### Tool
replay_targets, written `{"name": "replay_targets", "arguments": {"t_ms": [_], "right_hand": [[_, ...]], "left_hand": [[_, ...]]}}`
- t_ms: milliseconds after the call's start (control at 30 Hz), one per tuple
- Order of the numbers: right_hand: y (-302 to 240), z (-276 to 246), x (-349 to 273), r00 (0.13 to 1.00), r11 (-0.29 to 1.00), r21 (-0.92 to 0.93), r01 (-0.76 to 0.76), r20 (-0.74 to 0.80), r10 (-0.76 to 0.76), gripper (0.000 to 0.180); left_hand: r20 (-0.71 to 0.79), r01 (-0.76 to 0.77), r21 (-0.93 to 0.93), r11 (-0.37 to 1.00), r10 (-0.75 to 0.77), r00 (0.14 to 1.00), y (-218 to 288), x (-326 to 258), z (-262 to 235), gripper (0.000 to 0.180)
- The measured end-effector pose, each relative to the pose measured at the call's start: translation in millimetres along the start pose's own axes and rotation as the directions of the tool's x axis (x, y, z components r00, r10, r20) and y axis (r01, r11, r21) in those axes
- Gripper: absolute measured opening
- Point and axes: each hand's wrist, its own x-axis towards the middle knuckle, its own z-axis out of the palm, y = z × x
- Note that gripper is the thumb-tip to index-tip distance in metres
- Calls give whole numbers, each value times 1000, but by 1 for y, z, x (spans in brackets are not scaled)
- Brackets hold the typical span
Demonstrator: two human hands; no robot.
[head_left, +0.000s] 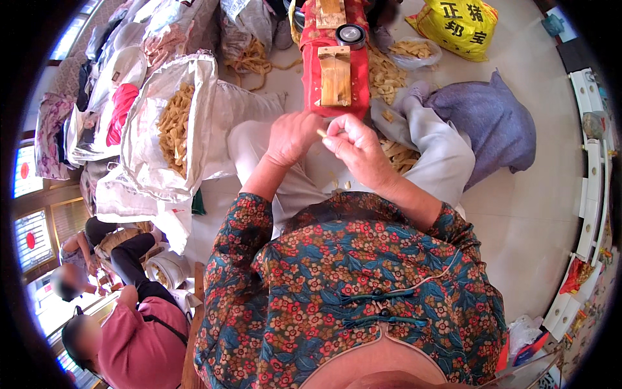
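In front of my lap, my right hand (355, 144) pinches a small pale-yellow piece (322, 133) between thumb and fingers. My left hand (295, 136) is close beside it, back of the hand up and fingers closed. What those fingers hold, if anything, is hidden. Just beyond both hands, a wooden block (335, 81) lies on a narrow bench covered with red cloth (311, 84). A round, dark-rimmed container (350, 36) stands behind the block. Yellowish curled strips (400, 155) lie by my right leg.
At left, an open white sack (139, 136) holds tan strips (175, 129). More strips (387, 76) are heaped right of the bench. A yellow bag (457, 29) and blue-grey cloth (489, 117) lie at right. Two people sit at lower left, one in a pink top (142, 343).
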Motion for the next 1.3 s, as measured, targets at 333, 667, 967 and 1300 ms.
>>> {"name": "replay_targets", "arguments": {"t_ms": [333,667,967,1300], "right_hand": [[12,-57,51,978,925,-379,0,-195,-80,14],[19,-60,83,942,852,-515,87,-235,-238,18],[44,-74,69,924,604,-793,-75,-283,-256,19],[5,2,6,753,475,-653,590,232,-616,11]], "left_hand": [[470,538,-836,104,-370,802,-11,25,1,19],[178,536,-464,705,-519,836,-18,51,14,30],[122,608,-327,723,-606,786,-11,29,13,26],[691,662,-716,-221,-363,626,38,-23,27,35]]}}
